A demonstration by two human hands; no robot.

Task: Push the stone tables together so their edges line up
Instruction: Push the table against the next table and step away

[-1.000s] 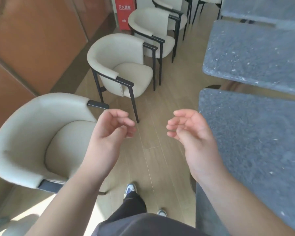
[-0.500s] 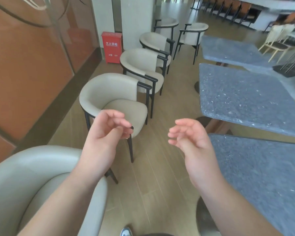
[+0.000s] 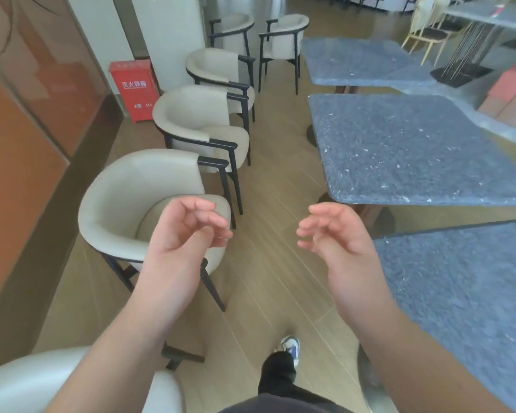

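Both hands up in the aisle, nothing held. Left hand (image 3: 188,234) and right hand (image 3: 337,234) have fingers loosely curled, slightly apart, touching no table. Near table (image 3: 459,287) sits just right of the right hand; middle table (image 3: 405,150) is ahead, w/ a floor gap between them; far table (image 3: 355,61) is beyond. Chairs (image 3: 137,198) line the left. Stone tops prob. heavy, stiff, rough-edged. Best bet: flat palms on the near table's edge, push low & slow.

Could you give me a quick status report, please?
Left hand and right hand empty, raised. Nearest stone table and next stone table apart. Aisle open.
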